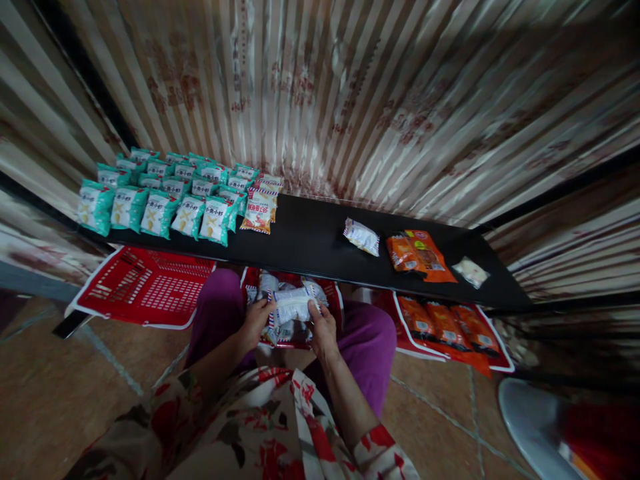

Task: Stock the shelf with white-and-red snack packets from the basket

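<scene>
We grip one white-and-blue snack packet (293, 305) with our left hand (256, 320) and right hand (323, 327), in front of the black shelf (311, 233).

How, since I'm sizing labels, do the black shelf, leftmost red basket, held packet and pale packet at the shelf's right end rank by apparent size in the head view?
Largest to smallest:
Black shelf
Leftmost red basket
Held packet, partly covered
Pale packet

left hand (257, 320), right hand (324, 328) half-curled
</scene>
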### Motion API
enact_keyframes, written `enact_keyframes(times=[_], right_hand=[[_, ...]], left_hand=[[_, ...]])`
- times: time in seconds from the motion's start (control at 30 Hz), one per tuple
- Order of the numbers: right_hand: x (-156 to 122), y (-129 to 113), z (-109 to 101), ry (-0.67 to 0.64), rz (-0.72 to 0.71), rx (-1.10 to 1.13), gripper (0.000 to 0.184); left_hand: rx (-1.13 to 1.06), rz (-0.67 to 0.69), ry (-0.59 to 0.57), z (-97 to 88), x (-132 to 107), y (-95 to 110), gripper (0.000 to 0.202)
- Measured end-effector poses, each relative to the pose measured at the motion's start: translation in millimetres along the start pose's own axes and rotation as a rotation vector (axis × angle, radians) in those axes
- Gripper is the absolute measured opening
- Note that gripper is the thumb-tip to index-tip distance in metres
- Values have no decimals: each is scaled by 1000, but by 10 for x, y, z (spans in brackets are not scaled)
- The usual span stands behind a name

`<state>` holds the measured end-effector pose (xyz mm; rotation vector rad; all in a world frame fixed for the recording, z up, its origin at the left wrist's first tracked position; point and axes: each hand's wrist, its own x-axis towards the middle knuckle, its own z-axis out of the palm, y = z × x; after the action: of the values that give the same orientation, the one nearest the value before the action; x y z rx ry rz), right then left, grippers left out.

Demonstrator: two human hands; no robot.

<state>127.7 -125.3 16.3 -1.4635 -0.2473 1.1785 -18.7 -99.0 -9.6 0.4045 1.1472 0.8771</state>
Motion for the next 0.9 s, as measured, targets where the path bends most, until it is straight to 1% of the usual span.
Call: enact_keyframes(times=[0.07,0.17,0.23,0.3,0.37,0.47,0.57,0.67,0.8,0.9], right_hand=[[16,-3,-6,5,17,-21,50],[48,5,-16,17,27,-58,49],[67,13,-19,8,16,-57,49],[82,17,-15,0,9,-51,49],[90,15,-3,8,9,-53,48],[88,2,25,20,19,-38,47],[75,-12,53,14,38,-28,47],[61,-24,70,2,43,-49,47],[63,-40,77,-12,73,-55,45],[87,-49,72,-18,96,-48,41]], left_hand=[[85,84,55,-26,51,-31,19],[215,198,119,-57,67,-18,28],[293,281,128,-72,20,23,34],[369,395,118,-83,-56,73,40],[472,517,63,-93,-131,116,43],[665,658,-109,-112,-189,155,46],[839,750,-260,-135,-184,174,53],[912,782,-360,-153,-164,184,58],[883,786,-458,-169,-161,200,57],[847,763,-522,-175,-185,225,52]])
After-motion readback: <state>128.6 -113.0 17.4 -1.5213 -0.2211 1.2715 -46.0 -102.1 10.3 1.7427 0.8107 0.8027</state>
